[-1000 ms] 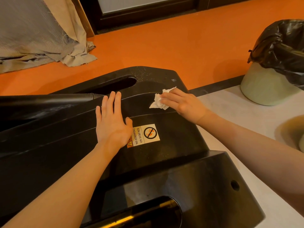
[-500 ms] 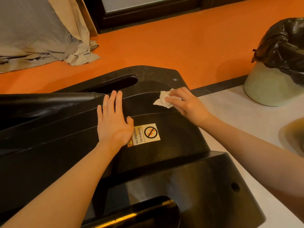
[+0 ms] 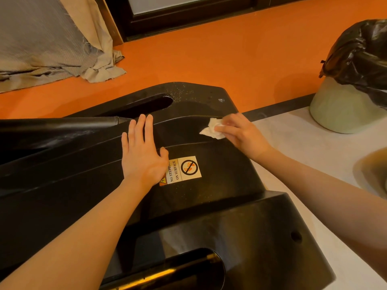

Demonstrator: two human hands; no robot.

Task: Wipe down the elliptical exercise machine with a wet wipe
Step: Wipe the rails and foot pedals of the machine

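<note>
My right hand (image 3: 240,135) pinches the crumpled wet wipe (image 3: 211,129) on the elliptical's black cover (image 3: 219,191), near its right edge; left hand (image 3: 142,155) flat, fingers straight, bracing. Risks: bunched wipe leaves streaks, skips the dusty far ledge, or lifts the warning sticker (image 3: 184,169).

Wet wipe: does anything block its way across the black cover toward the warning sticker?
Nothing visible does. The right hand presses the wet wipe on the black cover, with bare plastic between it and the warning sticker. The left hand lies flat beside the sticker, covering its left edge.
</note>
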